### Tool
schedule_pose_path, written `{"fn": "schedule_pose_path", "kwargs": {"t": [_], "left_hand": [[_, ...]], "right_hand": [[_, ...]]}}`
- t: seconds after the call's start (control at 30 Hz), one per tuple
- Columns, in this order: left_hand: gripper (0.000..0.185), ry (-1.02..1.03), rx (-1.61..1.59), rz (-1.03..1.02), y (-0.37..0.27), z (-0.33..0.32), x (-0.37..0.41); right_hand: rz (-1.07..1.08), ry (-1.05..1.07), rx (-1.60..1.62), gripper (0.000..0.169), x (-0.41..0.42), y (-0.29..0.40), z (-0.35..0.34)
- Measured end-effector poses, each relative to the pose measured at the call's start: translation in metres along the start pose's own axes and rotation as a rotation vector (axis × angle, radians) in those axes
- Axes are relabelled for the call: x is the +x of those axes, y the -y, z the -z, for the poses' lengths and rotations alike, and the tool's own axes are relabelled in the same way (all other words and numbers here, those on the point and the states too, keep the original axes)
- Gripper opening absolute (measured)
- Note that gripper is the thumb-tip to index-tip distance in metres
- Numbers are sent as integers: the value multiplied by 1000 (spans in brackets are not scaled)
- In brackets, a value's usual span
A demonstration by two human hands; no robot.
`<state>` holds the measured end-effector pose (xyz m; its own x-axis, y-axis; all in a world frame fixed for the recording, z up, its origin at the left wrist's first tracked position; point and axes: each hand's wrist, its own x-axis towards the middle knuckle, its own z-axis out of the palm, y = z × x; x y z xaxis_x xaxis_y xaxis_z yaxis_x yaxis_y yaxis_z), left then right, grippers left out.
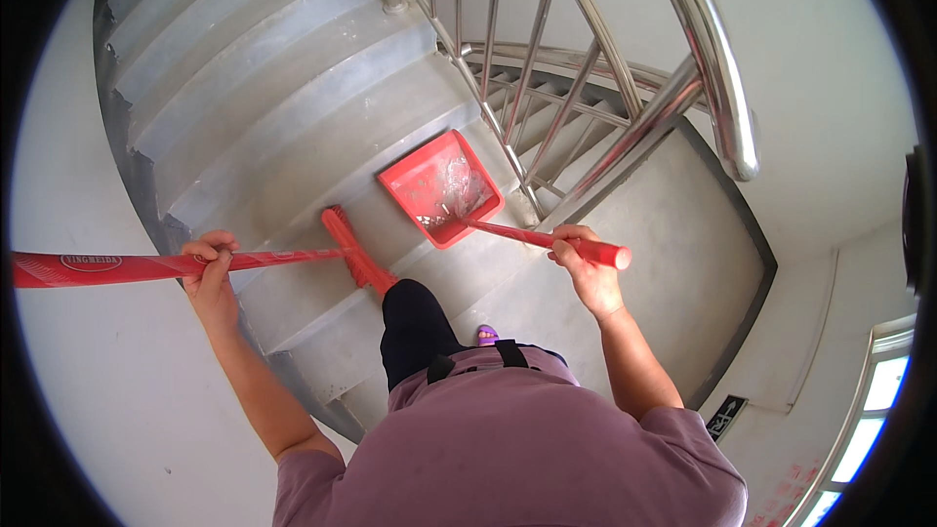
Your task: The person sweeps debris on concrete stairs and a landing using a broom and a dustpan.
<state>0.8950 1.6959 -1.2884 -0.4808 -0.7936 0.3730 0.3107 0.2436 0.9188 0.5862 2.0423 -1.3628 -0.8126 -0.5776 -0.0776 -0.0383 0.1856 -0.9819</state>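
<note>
My left hand (211, 274) grips the long red handle of a broom (274, 258). Its red broom head (355, 252) rests on a stair step, left of a red plastic dustpan (410, 179). My right hand (588, 267) holds the dustpan's red stick handle (512, 232) near its end. Inside the pan lie crumpled clear plastic (461, 183) and small pale scraps (433, 220) near the rear wall. The broom and the dustpan stand apart. My dark-clad knee hides the near end of the broom head.
Concrete stairs (293, 113) rise toward the upper left. A stainless steel railing (593, 29) runs on the right, with a lower flight (578, 117) behind it. To the right is a landing (681, 212). A white wall (95, 351) borders the left side. My purple sandal (487, 337) shows below.
</note>
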Motion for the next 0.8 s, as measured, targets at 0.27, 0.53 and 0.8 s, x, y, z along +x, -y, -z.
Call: {"fn": "schedule_pose_path", "kwargs": {"t": [0.27, 0.53, 0.8], "left_hand": [[18, 37, 37, -32, -1, -18, -37], [16, 55, 48, -79, 4, -34, -49], [16, 59, 105, -72, 6, -55, -52]], "right_hand": [[-24, -169, 95, 21, -66, -60, 18], [6, -173, 236, 24, -95, -99, 43], [-51, -110, 97, 21, -91, -94, 47]]}}
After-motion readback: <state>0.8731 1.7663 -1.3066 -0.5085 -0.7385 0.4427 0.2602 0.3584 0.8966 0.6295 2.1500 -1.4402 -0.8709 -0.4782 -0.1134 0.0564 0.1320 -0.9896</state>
